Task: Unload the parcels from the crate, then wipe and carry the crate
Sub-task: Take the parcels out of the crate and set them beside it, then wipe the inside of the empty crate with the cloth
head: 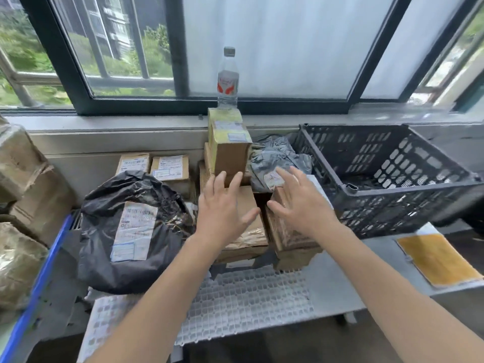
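Observation:
The dark plastic crate point(408, 184) stands tilted at the right of the bench, and I see no parcels inside it. Parcels lie in a pile left of it: a big black bag parcel point(131, 226), a grey bag parcel point(277, 161), a tall upright box with yellow tape point(229, 142), two small labelled boxes point(157, 166) and low brown boxes point(288, 231). My left hand point(222, 205) hovers open over a brown box point(248, 231), its fingertips near the tall box. My right hand point(298, 203) is open with fingers spread, over the box beside it.
A water bottle point(227, 77) stands on the window sill behind the pile. A yellow pad point(437, 258) lies at the bench's right end. Taped cartons point(23, 179) are stacked at the left by a blue rail point(39, 284). A white grid mat point(248, 297) covers the near bench.

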`<state>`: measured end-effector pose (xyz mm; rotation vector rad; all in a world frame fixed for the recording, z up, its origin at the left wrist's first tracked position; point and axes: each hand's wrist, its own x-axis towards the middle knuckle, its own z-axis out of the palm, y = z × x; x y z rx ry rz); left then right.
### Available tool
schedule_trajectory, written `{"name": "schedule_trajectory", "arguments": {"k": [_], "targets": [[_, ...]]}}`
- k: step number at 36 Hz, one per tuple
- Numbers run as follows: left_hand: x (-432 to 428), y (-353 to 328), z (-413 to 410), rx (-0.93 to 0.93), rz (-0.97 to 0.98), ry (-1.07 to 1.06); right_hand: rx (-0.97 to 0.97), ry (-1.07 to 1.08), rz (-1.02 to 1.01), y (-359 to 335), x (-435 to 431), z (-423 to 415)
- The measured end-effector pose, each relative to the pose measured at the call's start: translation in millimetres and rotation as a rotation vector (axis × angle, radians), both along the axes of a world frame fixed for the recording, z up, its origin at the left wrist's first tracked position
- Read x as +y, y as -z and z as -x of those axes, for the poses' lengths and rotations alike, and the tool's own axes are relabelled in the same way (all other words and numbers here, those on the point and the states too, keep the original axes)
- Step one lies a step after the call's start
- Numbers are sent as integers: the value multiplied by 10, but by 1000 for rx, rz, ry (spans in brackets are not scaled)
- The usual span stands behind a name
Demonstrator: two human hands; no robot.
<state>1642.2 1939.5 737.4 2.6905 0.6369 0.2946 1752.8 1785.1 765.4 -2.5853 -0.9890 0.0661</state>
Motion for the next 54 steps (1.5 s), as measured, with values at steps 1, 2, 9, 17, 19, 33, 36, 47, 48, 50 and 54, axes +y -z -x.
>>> {"name": "schedule_trajectory", "arguments": {"k": [1, 2, 9, 17, 19, 33, 36, 47, 48, 50, 54], "targets": [[-90, -25, -63, -2, -4, -1, -6, 6, -2, -20, -111, -39], [-190, -55, -123, -4, -5, -2, -14, 12, -4, -36, -226, -84], [-1000, -226, -594, -54, 17, 5, -5, 23, -40, -68, -1096, -557], [-1951, -321, -1128, -62, 32, -14, 30, 20, -98, -33, -2127, -1170], [-2151, -332, -1245, -54, 13, -22, 45, 30, -108, -5, -2333, -1298], [-2834, -278, -2234, -139, 25, 106, 68, 66, -124, 159, -2957, -2238], [-2879, -197, -2519, -162, 47, 127, 57, 81, -97, 172, -3020, -2480], [-3249, 156, -3311, -211, 109, 263, 15, 132, -93, 253, -3317, -3146], [-3300, 171, -3342, -230, 114, 263, 13, 129, -109, 270, -3357, -3172], [-3410, 193, -3383, -271, 114, 278, -10, 114, -137, 306, -3449, -3221], [-3596, 260, -3461, -316, 83, 268, -45, 73, -142, 360, -3670, -3348]]}}
